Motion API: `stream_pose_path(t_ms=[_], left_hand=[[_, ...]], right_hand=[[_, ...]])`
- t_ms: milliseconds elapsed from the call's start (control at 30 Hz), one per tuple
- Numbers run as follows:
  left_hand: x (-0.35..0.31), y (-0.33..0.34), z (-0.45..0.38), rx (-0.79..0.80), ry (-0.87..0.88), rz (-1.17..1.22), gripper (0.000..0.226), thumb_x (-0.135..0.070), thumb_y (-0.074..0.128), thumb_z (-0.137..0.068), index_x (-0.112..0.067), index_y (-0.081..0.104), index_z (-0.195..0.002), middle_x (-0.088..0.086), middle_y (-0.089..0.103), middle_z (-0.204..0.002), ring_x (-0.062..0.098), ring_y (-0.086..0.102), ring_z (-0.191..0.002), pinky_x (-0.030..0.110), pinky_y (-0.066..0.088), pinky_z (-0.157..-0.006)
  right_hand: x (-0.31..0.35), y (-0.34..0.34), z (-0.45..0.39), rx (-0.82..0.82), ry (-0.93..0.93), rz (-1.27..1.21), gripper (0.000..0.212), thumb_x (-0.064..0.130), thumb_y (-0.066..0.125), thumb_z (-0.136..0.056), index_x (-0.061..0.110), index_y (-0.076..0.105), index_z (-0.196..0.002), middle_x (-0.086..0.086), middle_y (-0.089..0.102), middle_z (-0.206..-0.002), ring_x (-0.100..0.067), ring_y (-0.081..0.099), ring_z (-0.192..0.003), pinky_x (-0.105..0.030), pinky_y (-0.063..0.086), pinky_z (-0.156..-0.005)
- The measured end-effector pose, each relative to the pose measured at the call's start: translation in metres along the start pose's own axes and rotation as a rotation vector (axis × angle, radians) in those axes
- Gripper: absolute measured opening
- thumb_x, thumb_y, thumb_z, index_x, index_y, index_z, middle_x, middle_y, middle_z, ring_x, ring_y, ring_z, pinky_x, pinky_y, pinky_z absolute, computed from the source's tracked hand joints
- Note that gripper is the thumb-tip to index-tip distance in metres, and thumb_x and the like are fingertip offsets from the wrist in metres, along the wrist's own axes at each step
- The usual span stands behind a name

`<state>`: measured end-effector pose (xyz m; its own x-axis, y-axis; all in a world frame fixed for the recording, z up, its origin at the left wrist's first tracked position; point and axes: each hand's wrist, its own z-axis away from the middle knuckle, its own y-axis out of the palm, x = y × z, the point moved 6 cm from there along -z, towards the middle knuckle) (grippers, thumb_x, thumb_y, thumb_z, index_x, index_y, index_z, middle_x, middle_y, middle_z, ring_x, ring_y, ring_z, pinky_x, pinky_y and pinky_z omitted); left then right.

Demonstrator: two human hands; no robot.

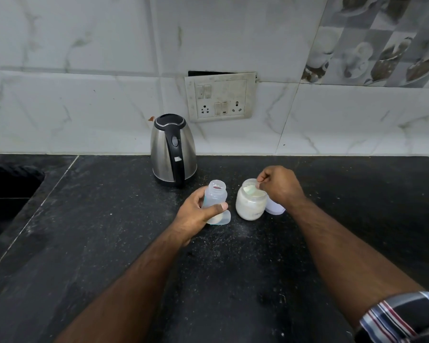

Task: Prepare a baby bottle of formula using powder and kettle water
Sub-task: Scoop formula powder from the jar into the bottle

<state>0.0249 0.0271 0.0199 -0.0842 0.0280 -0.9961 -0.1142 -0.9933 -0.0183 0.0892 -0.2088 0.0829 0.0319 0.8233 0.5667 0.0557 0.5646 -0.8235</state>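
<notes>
My left hand (196,214) grips an open, clear baby bottle (216,194) that leans slightly on the black counter, with some pale powder at its bottom. Just to its right stands an open glass jar (249,206) of whitish formula powder. My right hand (280,185) is over the jar's mouth, fingers pinched on a small scoop (254,190) that dips into the powder. A steel electric kettle (172,151) with a black handle and lid stands behind the bottle, against the wall.
A white lid or cap (274,207) lies behind the jar, partly hidden by my right wrist. A sink (8,191) is sunk into the counter at far left. A switch and socket panel (221,97) sits on the tiled wall. Spilt powder specks dot the black counter (233,268).
</notes>
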Motion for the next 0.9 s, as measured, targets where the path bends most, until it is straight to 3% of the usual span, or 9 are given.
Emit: stream_pose_path(t_ms=[133, 267, 467, 733, 900], left_hand=[[0.003, -0.004, 0.001, -0.023, -0.002, 0.008, 0.061, -0.041, 0.088, -0.068, -0.036, 0.066, -0.124, -0.013, 0.074, -0.117, 0.006, 0.071, -0.108, 0.019, 0.054, -0.084], [0.006, -0.007, -0.002, -0.038, -0.003, 0.016, 0.06, -0.036, 0.088, -0.072, -0.03, 0.066, -0.127, -0.009, 0.075, -0.117, 0.008, 0.071, -0.107, 0.026, 0.054, -0.089], [0.009, -0.014, -0.004, -0.059, -0.021, -0.006, 0.062, -0.03, 0.087, -0.081, -0.03, 0.061, -0.136, -0.01, 0.071, -0.124, 0.009, 0.068, -0.112, 0.024, 0.054, -0.089], [0.013, -0.024, -0.004, -0.098, -0.053, -0.014, 0.073, -0.03, 0.086, -0.081, -0.026, 0.053, -0.146, -0.002, 0.064, -0.137, 0.019, 0.061, -0.126, 0.048, 0.049, -0.111], [0.014, -0.03, -0.001, -0.114, -0.059, -0.001, 0.071, -0.028, 0.087, -0.08, -0.025, 0.055, -0.143, -0.002, 0.066, -0.135, 0.019, 0.062, -0.125, 0.045, 0.05, -0.11]], right_hand=[[0.004, 0.007, -0.004, 0.041, 0.005, 0.052, 0.018, 0.013, 0.08, -0.089, 0.026, 0.071, -0.079, 0.008, 0.073, -0.087, -0.017, 0.07, -0.089, -0.042, 0.058, -0.087], [0.007, 0.011, -0.006, 0.075, 0.002, 0.166, 0.01, 0.011, 0.076, -0.092, 0.02, 0.075, -0.088, 0.003, 0.077, -0.098, -0.019, 0.07, -0.098, -0.043, 0.057, -0.091], [0.008, 0.016, -0.005, 0.094, 0.017, 0.224, 0.011, 0.009, 0.073, -0.093, 0.017, 0.076, -0.087, -0.002, 0.077, -0.102, -0.022, 0.07, -0.101, -0.044, 0.057, -0.093], [0.01, 0.018, -0.003, 0.116, 0.009, 0.303, 0.009, 0.014, 0.072, -0.095, 0.017, 0.081, -0.096, -0.006, 0.076, -0.112, -0.025, 0.068, -0.105, -0.045, 0.057, -0.096], [0.029, -0.003, -0.003, -0.045, -0.064, 0.077, 0.013, 0.027, 0.072, -0.094, 0.018, 0.08, -0.101, 0.005, 0.077, -0.099, -0.017, 0.07, -0.095, -0.035, 0.056, -0.089]])
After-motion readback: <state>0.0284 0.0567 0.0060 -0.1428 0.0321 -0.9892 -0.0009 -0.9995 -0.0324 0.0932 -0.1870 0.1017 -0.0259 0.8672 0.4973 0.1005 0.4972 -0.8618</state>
